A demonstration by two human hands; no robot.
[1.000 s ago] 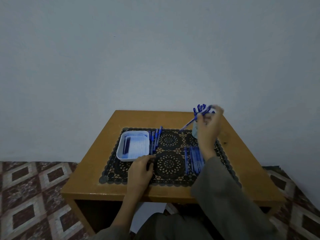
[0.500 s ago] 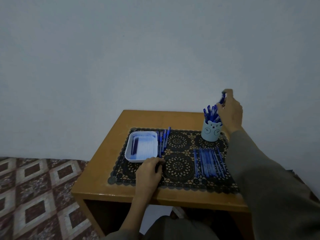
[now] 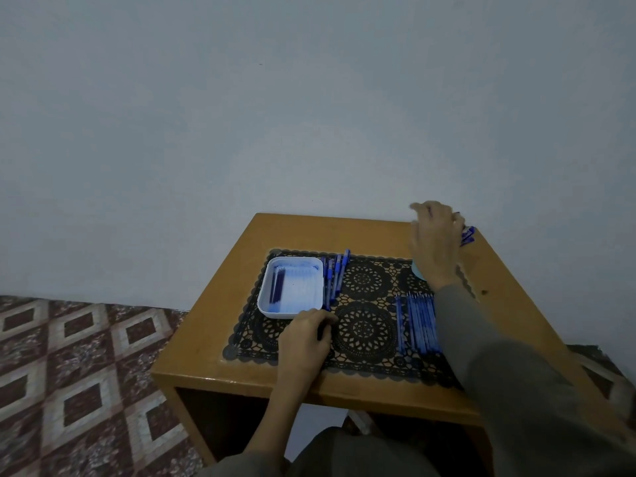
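Observation:
My right hand (image 3: 434,241) is over the pale blue cup (image 3: 417,272) at the mat's far right corner and hides most of it. Blue pen tops (image 3: 467,235) stick out to the right of its fingers; the back of the hand faces me, so its grip is hidden. My left hand (image 3: 305,339) rests on the black lace mat (image 3: 364,330) with fingers loosely curled, just in front of the white tray (image 3: 292,314). Dark blue refills (image 3: 277,287) lie in the tray. A few blue pens (image 3: 335,277) lie beside its right rim. A row of several blue pens (image 3: 418,323) lies near my right sleeve.
The mat covers the middle of a small wooden table (image 3: 210,325) that stands against a plain wall. Patterned floor tiles (image 3: 75,373) lie to the left. My knees are under the table's front edge.
My right hand, which held a pen high above the cup, has come down over the cup. The camera has shifted left. My left hand has stayed on the mat.

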